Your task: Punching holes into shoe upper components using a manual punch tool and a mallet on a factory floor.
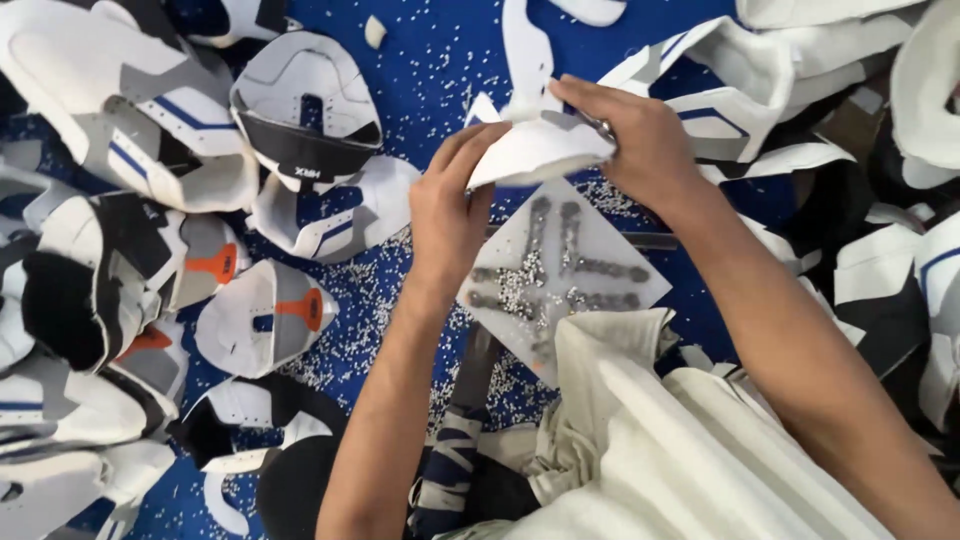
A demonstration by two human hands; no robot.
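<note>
a blue floor flecked with white bits, shoe uppers heaped at left and right of frame. at upper centre both hands pinch one white upper: left hand closed on its near edge, right hand gripping the far side, holding it taut above a grey board.

White shoe upper, grey board flecked with white bits, blue surface speckled white.

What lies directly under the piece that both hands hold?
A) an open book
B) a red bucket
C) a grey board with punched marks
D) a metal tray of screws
C: below the white shoe piece, held by the left hand and right hand, lies a grey board with dark punched marks.
</note>
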